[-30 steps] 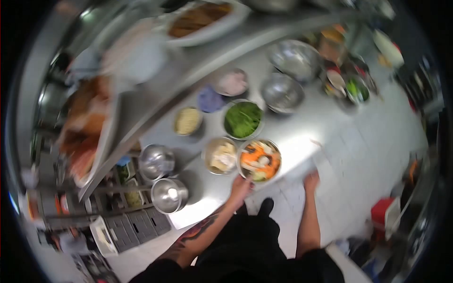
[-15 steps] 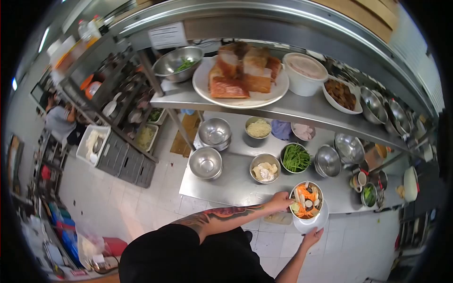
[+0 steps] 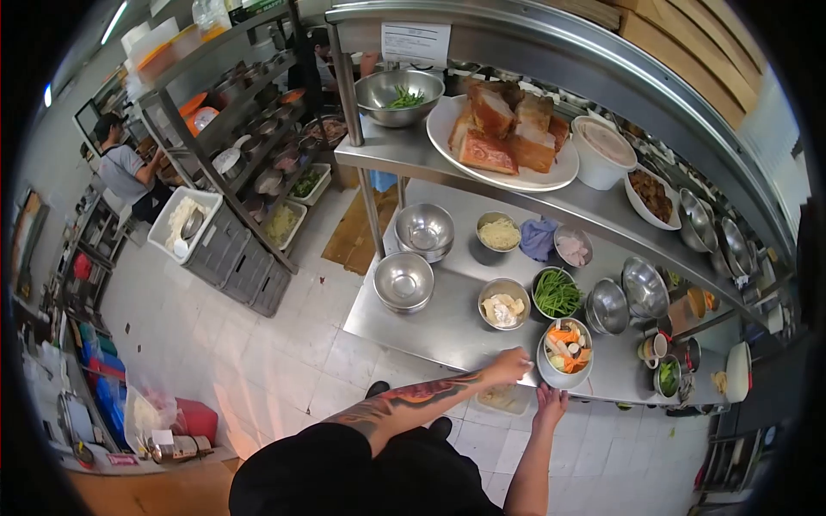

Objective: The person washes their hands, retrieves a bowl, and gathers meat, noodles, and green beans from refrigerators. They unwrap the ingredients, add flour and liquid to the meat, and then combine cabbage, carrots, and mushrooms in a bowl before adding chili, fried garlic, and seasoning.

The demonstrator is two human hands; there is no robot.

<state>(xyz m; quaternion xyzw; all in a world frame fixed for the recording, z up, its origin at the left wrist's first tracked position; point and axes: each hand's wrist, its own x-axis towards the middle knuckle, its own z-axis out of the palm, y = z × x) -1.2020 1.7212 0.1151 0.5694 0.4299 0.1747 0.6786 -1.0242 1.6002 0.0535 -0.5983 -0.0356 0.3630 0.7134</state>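
Steel surface [image 3: 430, 331] stretches ahead of both hands, with a shelf [image 3: 387, 153] of roast meat [image 3: 503, 138] beyond. A bowl of mixed vegetables [image 3: 551, 375] stands just past the fingertips. The left hand [image 3: 508, 368] lies open against its near side. The right hand [image 3: 549, 401] is below it at the edge, fingers spread upward.

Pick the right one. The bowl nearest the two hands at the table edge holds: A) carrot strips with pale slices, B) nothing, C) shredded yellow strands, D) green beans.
A: the bowl next to the left hand and right hand shows orange carrot strips and pale slices; the green beans sit in another bowl behind it.
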